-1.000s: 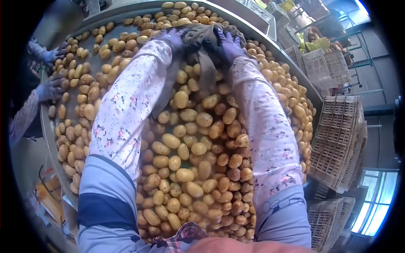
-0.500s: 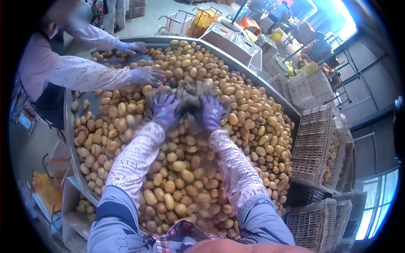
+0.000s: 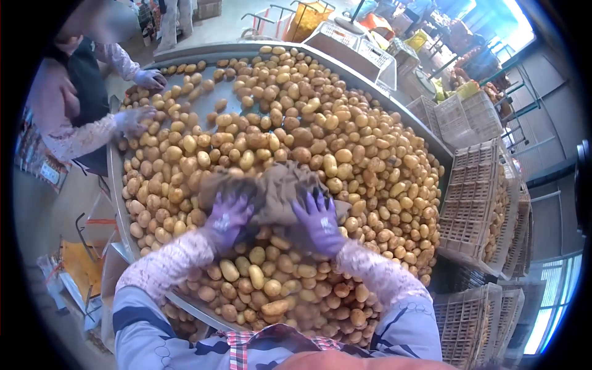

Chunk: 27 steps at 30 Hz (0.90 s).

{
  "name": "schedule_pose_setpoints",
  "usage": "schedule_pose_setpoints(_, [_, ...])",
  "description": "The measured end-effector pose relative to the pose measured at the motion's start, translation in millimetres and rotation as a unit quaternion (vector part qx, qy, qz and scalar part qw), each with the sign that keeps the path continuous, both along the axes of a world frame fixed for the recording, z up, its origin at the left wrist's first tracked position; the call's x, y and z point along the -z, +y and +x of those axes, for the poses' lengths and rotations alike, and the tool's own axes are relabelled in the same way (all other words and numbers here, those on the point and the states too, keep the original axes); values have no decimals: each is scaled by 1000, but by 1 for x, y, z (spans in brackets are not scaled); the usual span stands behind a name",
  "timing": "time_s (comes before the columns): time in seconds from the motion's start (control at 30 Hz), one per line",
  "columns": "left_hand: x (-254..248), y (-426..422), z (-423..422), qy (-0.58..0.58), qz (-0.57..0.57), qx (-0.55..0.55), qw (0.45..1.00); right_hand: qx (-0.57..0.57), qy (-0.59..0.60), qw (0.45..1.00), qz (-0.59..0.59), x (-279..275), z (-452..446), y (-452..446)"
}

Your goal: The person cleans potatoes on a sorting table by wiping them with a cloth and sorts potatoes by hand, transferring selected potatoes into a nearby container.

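Brown cloth point(image 3: 287, 191) has come back toward the body since half a second ago, along with the left hand point(image 3: 229, 217) and right hand point(image 3: 319, 225) on it. Closest in, you've got potatoes point(image 3: 259, 277) piled just below the hands. Both hands are in purple gloves, pretty well open: left one has its fingers fanned out on the cloth's lower left, right one is splayed against the right side. Can't see what's under either palm. Cloth itself is lying rumpled on top of the potatoes, mostly between and just ahead of the hands. More potatoes run past it to the far metal rim point(image 3: 382, 94). Over left, a co-worker's gloved hands point(image 3: 134, 121) are by the potatoes there, well apart from the cloth. Plastic crates point(image 3: 468, 203) are stacked off to the right, and way back there's a yellow bag point(image 3: 308, 23).
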State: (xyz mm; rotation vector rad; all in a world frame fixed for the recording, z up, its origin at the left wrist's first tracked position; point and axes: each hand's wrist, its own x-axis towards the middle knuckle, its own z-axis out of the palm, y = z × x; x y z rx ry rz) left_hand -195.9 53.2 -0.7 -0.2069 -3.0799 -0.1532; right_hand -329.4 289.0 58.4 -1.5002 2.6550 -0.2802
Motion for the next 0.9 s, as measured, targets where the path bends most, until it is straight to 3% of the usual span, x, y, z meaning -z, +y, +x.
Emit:
schedule_pose_setpoints(0.07, [-7,-15,-49,91,4,-4,996,-25,-15,998,55,33,-43,-28])
schedule_pose_setpoints(0.1, [-16,-24,-70,22,92,-66,993,-12,35,998,54,44,-59,-46])
schedule_pose_setpoints(0.13, [21,-45,-98,64,-44,-55,995,-1,83,995,54,53,-74,-64])
schedule_pose_setpoints(0.17, [22,-58,-121,-28,-27,-86,996,13,99,994,46,57,-95,-81])
schedule_pose_setpoints(0.2, [43,-76,-149,-17,-40,-127,991,26,113,992,39,61,-116,-99])
schedule_pose_setpoints(0.23, [12,-76,-164,11,40,-165,985,43,86,995,22,51,-128,-118])
schedule_pose_setpoints(0.27, [7,-87,-183,-40,15,-189,981,60,59,996,5,43,-139,-136])
schedule_pose_setpoints(0.33, [16,-120,-225,-29,40,-202,978,72,120,988,-72,63,-173,-161])
schedule_pose_setpoints(0.37, [20,-137,-246,-82,23,-227,970,58,172,981,-74,76,-202,-175])
schedule_pose_setpoints(0.4, [10,-145,-260,-128,74,-265,953,41,227,970,-79,87,-228,-186])
schedule_pose_setpoints(0.47, [5,-152,-278,-123,86,-333,931,89,112,989,-45,52,-235,-211])
schedule_pose_setpoints(0.57, [1,-154,-272,-126,74,-332,932,129,148,980,26,77,-240,-224])
schedule_pose_setpoints(0.63, [16,-148,-258,-55,87,-318,943,141,130,981,12,91,-227,-219])
schedule_pose_setpoints(0.67, [10,-142,-244,-83,68,-306,946,147,121,982,5,98,-220,-216])
schedule_pose_setpoints(0.7, [9,-133,-230,-73,73,-289,952,128,226,962,-88,114,-204,-207])
schedule_pose_setpoints(0.77, [10,-120,-201,-72,51,-257,962,87,214,970,-82,106,-173,-185])
schedule_pose_setpoints(0.8, [1,-116,-189,-136,82,-232,960,76,223,969,-74,98,-158,-174])
schedule_pose_setpoints(0.9, [11,-90,-140,-51,1,-185,981,122,185,975,-27,56,-95,-137])
